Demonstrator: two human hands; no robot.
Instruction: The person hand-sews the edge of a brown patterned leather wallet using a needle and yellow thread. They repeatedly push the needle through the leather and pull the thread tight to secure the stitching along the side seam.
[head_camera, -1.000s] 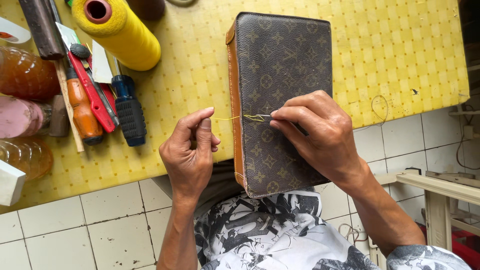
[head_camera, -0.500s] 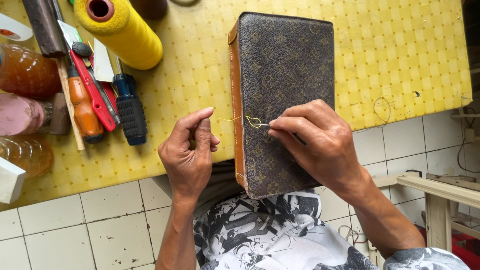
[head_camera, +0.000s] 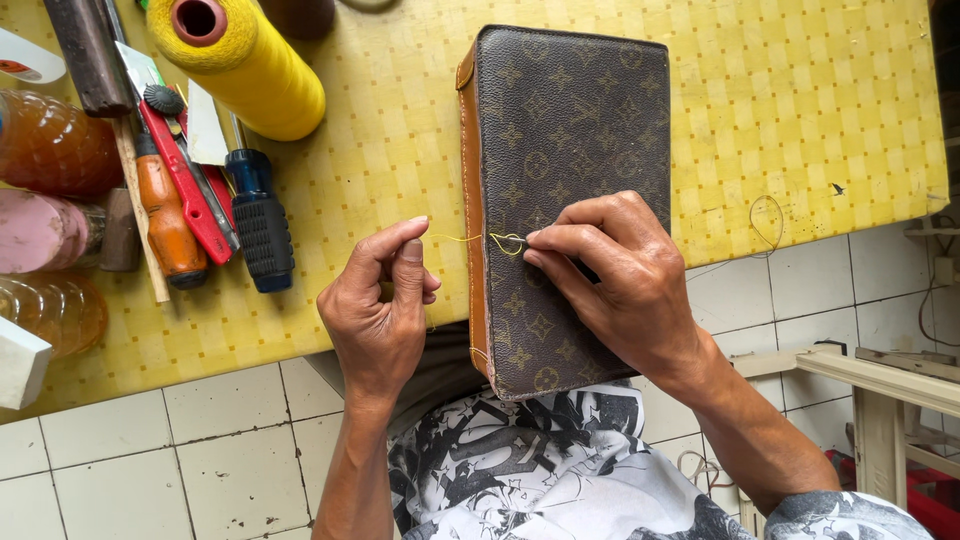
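A person hand-stitches the tan leather edge of a brown patterned wallet (head_camera: 570, 150) that lies lengthwise over the near edge of a tabletop (head_camera: 800, 110) covered in yellow checked cloth, its lower end hanging out toward the person's lap. The left hand (head_camera: 380, 310) is closed in a pinch, thumb and forefinger gripping a yellow thread (head_camera: 455, 238) drawn taut to the wallet's seam. The right hand (head_camera: 620, 285) rests on the wallet's face, fingertips closed around the small loop of thread at the seam; whether it holds a needle there cannot be told.

A large cone of yellow thread (head_camera: 245, 60) stands at the far left of the tabletop, beside a blue-handled tool (head_camera: 260, 215), an orange-handled tool (head_camera: 165, 225) and a red utility knife (head_camera: 185, 175).

Risks, as a judgement: a hard pull by the left hand could snap the thin thread or tear the leather at the stitch hole. The loop could knot before it seats. With the wallet overhanging, a lighter press from the right hand might let it tip or slide off.
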